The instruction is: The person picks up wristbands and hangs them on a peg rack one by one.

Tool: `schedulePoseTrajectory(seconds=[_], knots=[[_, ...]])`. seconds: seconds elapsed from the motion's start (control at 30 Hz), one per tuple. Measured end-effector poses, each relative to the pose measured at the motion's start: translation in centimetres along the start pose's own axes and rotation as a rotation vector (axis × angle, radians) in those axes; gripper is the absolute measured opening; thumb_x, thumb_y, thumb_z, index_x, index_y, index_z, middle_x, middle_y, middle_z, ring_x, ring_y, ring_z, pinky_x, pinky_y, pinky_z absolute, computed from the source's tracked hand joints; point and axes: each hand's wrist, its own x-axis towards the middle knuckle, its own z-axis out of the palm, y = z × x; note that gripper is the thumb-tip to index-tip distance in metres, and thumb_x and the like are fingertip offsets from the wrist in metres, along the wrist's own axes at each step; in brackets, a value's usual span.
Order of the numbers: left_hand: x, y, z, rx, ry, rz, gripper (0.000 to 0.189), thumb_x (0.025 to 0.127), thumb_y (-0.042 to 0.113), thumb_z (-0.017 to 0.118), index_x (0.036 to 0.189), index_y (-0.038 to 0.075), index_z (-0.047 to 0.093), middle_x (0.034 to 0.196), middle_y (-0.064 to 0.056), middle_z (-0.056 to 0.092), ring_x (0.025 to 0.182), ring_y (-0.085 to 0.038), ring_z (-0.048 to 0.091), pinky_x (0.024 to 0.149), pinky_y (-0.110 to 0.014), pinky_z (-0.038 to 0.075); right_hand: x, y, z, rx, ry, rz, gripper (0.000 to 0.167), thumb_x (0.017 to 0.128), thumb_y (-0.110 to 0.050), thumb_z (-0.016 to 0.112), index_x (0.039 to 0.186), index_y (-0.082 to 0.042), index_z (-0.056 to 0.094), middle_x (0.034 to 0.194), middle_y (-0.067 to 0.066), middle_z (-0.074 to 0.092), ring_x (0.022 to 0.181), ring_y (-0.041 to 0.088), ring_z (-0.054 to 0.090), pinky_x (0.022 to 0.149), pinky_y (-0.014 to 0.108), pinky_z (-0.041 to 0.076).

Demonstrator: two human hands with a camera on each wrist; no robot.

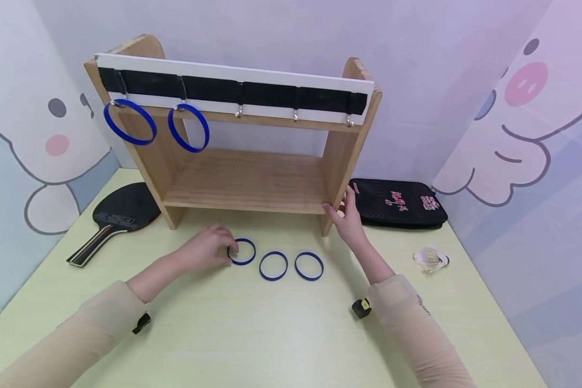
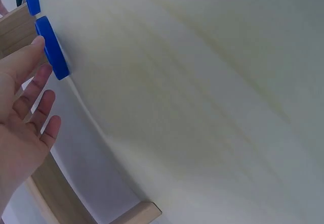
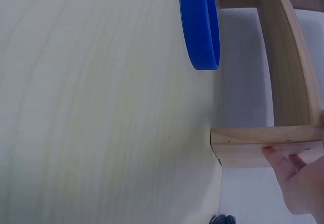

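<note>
The right hand [image 1: 351, 223] grips the right side panel [image 1: 350, 143] while the left hand [image 1: 207, 250] touches the leftmost blue ring [image 2: 53, 51] on the table [image 1: 252, 334], pinch unclear, and a shallow rim hold could slip.

Five blue rings [image 1: 136, 141] fill the scene, two at upper left and three at centre, while five metal hooks [image 1: 240, 110] line the top of one wooden shelf [image 1: 247, 180]. Two hands [image 1: 206, 249] appear, left and right of centre, with one table tennis paddle [image 1: 126, 207] at left, one black case [image 1: 397, 203] and one shuttlecock [image 1: 430, 259] at right.
</note>
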Motion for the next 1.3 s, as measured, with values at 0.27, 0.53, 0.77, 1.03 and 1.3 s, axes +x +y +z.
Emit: schedulePoseTrajectory(seconds=[0.27, 0.53, 0.77, 1.03, 1.3], knots=[[0.2, -0.1, 0.7, 0.039, -0.039, 0.009, 0.015, 0.072, 0.018, 0.081, 0.080, 0.024, 0.070, 0.089, 0.010, 0.066, 0.099, -0.021, 0.054, 0.086, -0.049, 0.041, 0.0, 0.0, -0.1, -0.011, -0.010, 0.019, 0.069, 0.093, -0.022, 0.060, 0.146, -0.030, 0.016, 0.148, 0.016, 0.030, 0.121, 0.038, 0.047, 0.094, 0.055, 0.045], [0.2, 0.3, 0.3, 0.021, -0.045, -0.002, 0.011, 0.075, 0.016, 0.079, 0.082, 0.021, 0.071, 0.086, 0.010, 0.066, 0.097, -0.020, 0.054, 0.086, -0.046, 0.042, 0.0, 0.0, 0.0, -0.004, -0.009, 0.011, 0.069, 0.094, -0.022, 0.059, 0.146, -0.030, 0.016, 0.148, 0.017, 0.030, 0.121, 0.038, 0.048, 0.094, 0.055, 0.045], [0.4, 0.6, -0.6, -0.083, -0.033, -0.029, 0.010, 0.078, 0.011, 0.077, 0.085, 0.016, 0.071, 0.087, 0.006, 0.067, 0.089, -0.016, 0.058, 0.081, -0.038, 0.049, -0.1, -0.3, -0.2, -0.017, -0.019, 0.043, 0.070, 0.094, -0.023, 0.059, 0.146, -0.031, 0.015, 0.148, 0.015, 0.031, 0.119, 0.036, 0.049, 0.094, 0.053, 0.046], [0.9, 1.0, -1.4, -0.180, -0.031, -0.072, 0.008, 0.082, 0.009, 0.072, 0.089, 0.013, 0.070, 0.086, 0.005, 0.067, 0.077, -0.009, 0.057, 0.071, -0.029, 0.051, -0.9, -2.5, -0.4, 0.018, -0.037, 0.037, 0.071, 0.094, -0.013, 0.058, 0.148, -0.017, 0.012, 0.148, 0.023, 0.030, 0.118, 0.042, 0.048, 0.094, 0.056, 0.044], [1.2, 1.9, -2.4, -0.211, -0.006, -0.109, 0.012, 0.084, 0.008, 0.071, 0.096, 0.008, 0.068, 0.086, 0.001, 0.066, 0.075, -0.010, 0.057, 0.068, -0.027, 0.050, -0.1, 0.1, -0.1, -0.006, -0.016, -0.018, 0.070, 0.093, -0.022, 0.060, 0.147, -0.029, 0.015, 0.144, 0.016, 0.038, 0.112, 0.035, 0.054, 0.090, 0.051, 0.048]])
